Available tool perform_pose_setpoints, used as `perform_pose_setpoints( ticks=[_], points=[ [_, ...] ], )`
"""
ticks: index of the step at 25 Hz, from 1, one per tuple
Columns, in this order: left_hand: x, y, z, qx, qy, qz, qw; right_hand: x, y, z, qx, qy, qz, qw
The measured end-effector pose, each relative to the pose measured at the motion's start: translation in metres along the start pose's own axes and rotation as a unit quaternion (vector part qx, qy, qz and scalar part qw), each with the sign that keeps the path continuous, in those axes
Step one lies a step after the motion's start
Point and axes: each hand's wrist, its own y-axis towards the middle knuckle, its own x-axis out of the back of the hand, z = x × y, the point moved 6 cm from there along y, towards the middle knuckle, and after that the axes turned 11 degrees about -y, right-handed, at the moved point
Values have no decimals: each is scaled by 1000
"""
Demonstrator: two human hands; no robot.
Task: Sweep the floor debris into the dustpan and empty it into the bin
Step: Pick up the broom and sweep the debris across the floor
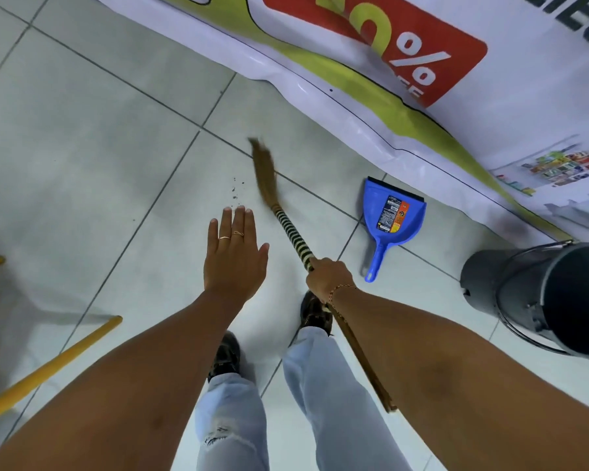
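Observation:
My right hand [329, 276] grips a straw broom [288, 229] by its black-and-cream striped handle. The brown bristles are blurred and reach the tile ahead of me. A few dark specks of debris [236, 192] lie on the white tile just left of the bristles. My left hand [234, 254] hovers flat over the floor, fingers apart, holding nothing, close to the specks. A blue dustpan [393, 219] lies flat on the floor to the right of the broom, handle toward me. A dark grey bin [510, 290] stands at the right edge, its open mouth tilted toward me.
A large printed banner [371, 107] lies along the floor from top centre to the right. Yellow poles [51, 365] slant across the lower left. My feet in dark shoes [315, 312] and light jeans stand below the hands. Pale tiles spread to the left.

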Motion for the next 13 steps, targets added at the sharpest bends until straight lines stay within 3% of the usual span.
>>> perform_pose_setpoints(
  ticks=[5,8,13],
  points=[
    [4,-11,7,12,-4,-3,1000,-19,-21,-26,20,-70,2,997],
    [7,-31,17,17,-16,-7,1000,-36,-63,-41,19,-69,-63,995],
    [19,-66,63,27,-9,-31,999,-53,-87,42,90,-22,-136,986]
  ],
)
